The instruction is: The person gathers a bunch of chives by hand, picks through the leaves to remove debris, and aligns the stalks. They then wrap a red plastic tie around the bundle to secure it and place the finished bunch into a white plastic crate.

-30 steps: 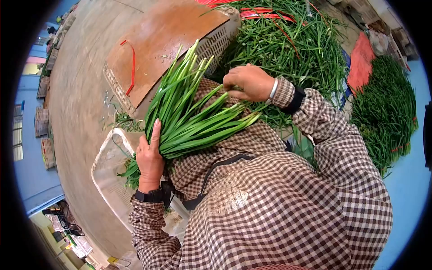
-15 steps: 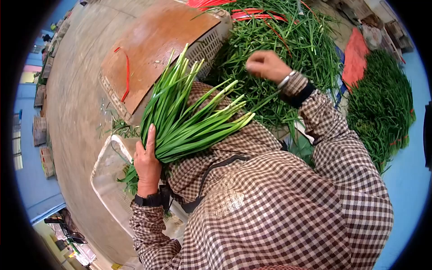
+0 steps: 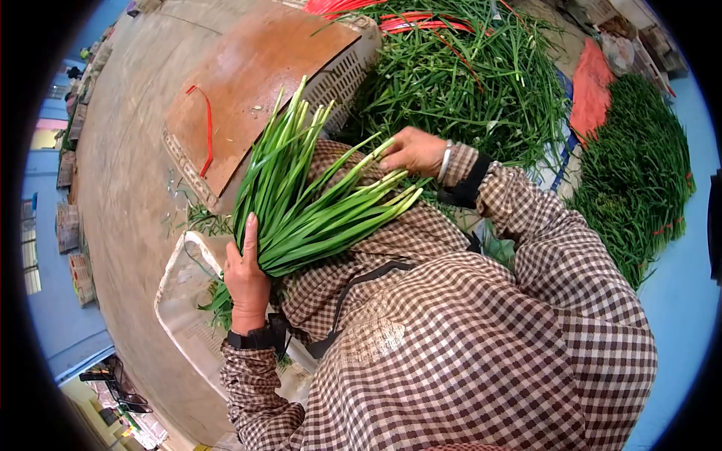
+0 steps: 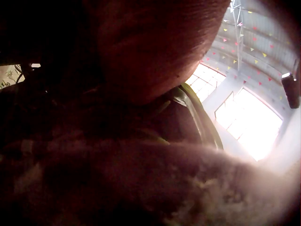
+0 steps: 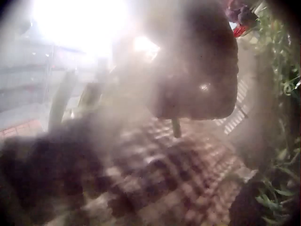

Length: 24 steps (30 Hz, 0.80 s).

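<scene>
Green, slender, pale-ended stalks (image 3: 301, 225), gripped by my left hand (image 3: 247, 284), pinched by my right hand (image 3: 416, 152), could scatter if the left slackens.

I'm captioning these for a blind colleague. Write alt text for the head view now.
A left hand grips a fanned bunch of long green stalks; the right hand is at their pale ends, near a leafy green heap.

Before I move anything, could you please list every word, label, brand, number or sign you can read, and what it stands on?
No text can be read in any view.
White crate, rim: marks too small to tell whether they are letters.
Checked garment: pale patch, no legible lettering.
</scene>
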Available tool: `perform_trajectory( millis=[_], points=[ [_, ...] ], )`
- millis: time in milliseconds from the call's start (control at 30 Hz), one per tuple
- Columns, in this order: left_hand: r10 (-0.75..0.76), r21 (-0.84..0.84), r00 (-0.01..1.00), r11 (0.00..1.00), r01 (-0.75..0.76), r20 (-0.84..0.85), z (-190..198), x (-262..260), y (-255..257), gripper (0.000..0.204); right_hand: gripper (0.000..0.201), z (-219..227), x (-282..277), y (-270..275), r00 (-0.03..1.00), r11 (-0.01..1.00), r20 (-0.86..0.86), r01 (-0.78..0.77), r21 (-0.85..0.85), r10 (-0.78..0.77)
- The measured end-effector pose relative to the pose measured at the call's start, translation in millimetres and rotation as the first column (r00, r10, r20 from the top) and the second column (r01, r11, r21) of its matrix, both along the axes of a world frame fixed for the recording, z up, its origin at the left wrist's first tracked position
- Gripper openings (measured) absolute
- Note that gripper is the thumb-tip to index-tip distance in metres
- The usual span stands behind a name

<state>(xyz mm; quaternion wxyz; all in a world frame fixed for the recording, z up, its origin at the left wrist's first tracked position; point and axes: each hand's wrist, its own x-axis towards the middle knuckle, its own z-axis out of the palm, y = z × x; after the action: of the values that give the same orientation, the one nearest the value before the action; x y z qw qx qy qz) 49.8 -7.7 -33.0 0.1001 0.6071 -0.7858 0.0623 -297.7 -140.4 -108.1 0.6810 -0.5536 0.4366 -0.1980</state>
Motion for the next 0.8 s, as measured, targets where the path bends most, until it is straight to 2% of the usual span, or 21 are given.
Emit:
perform_trajectory(
  millis=[67, 133, 167, 200, 233, 267, 333, 367, 400, 467, 500, 567, 600, 667, 733, 800],
  points=[
    [-0.006, -0.011, 1.0, 1.0, 0.006, -0.011, -2, 1, 0, 0.075, 0.018, 1, -24, -4, 0.976, 0.981, 0.187, 0.072, 0.182, -0.107],
    [0.005, 0.008, 1.0, 1.0, -0.005, 0.017, -4, 4, 0, 0.075, 0.014, 12, -44, -9, 0.954, 0.974, 0.217, 0.18, 0.14, -0.208],
    [0.005, 0.008, 1.0, 1.0, -0.006, 0.015, -5, 4, 0, 0.075, 0.01, 20, -47, -7, 0.922, 0.942, 0.197, 0.333, 0.031, -0.332],
    [0.003, 0.002, 1.0, 1.0, -0.003, 0.019, -5, 4, -1, 0.074, 0.012, 26, -50, -11, 0.927, 0.935, 0.217, 0.336, -0.117, -0.306],
    [-0.001, -0.002, 1.0, 1.0, 0.001, 0.023, -5, 4, -1, 0.074, 0.013, 40, -45, -11, 0.961, 0.891, 0.162, 0.27, -0.366, -0.225],
    [-0.002, 0.0, 1.0, 1.0, 0.002, 0.024, -5, 3, -1, 0.074, 0.016, 53, -34, -9, 0.983, 0.79, 0.087, 0.18, -0.586, -0.16],
    [-0.012, -0.007, 1.0, 1.0, 0.012, -0.004, -3, 1, -1, 0.075, 0.02, 59, -7, -2, 0.993, 0.563, -0.088, -0.028, -0.826, -0.081],
    [-0.016, -0.012, 1.0, 1.0, 0.016, -0.002, -3, 1, -2, 0.075, 0.022, 50, 3, -4, 0.99, 0.489, -0.136, -0.107, -0.866, -0.025],
    [-0.009, -0.008, 1.0, 1.0, 0.009, 0.013, -3, 2, -2, 0.075, 0.021, 43, 6, -4, 0.963, 0.512, -0.269, -0.224, -0.829, -0.015],
    [0.009, -0.006, 0.999, 1.0, -0.009, 0.03, -1, 2, -1, 0.075, 0.018, 32, 9, -9, 0.989, 0.584, -0.141, -0.144, -0.799, 0.052],
    [0.005, -0.003, 1.0, 1.0, -0.004, 0.026, 0, 1, -1, 0.076, 0.016, 27, 5, -9, 0.995, 0.665, -0.078, -0.101, -0.74, 0.064],
    [-0.004, 0.007, 1.0, 1.0, 0.004, 0.022, 0, 1, 0, 0.076, 0.008, 36, 1, -5, 0.997, 0.786, 0.032, -0.035, -0.618, 0.069],
    [-0.006, 0.01, 1.0, 1.0, 0.006, 0.019, -1, 2, 0, 0.076, 0.007, 32, -1, -6, 0.995, 0.831, 0.103, 0.042, -0.554, 0.019],
    [-0.015, -0.016, 1.0, 1.0, 0.014, -0.003, -2, 1, -1, 0.075, 0.007, 35, -13, -11, 0.975, 0.876, 0.193, 0.184, -0.445, -0.107],
    [-0.01, -0.01, 1.0, 1.0, 0.01, -0.006, -1, 1, -1, 0.075, 0.009, 43, -29, -16, 0.98, 0.872, 0.158, 0.181, -0.455, -0.121],
    [-0.004, -0.003, 1.0, 1.0, 0.004, -0.012, -3, 3, -1, 0.075, 0.011, 64, -33, -7, 0.995, 0.845, 0.086, 0.09, -0.527, -0.053]
  ],
)
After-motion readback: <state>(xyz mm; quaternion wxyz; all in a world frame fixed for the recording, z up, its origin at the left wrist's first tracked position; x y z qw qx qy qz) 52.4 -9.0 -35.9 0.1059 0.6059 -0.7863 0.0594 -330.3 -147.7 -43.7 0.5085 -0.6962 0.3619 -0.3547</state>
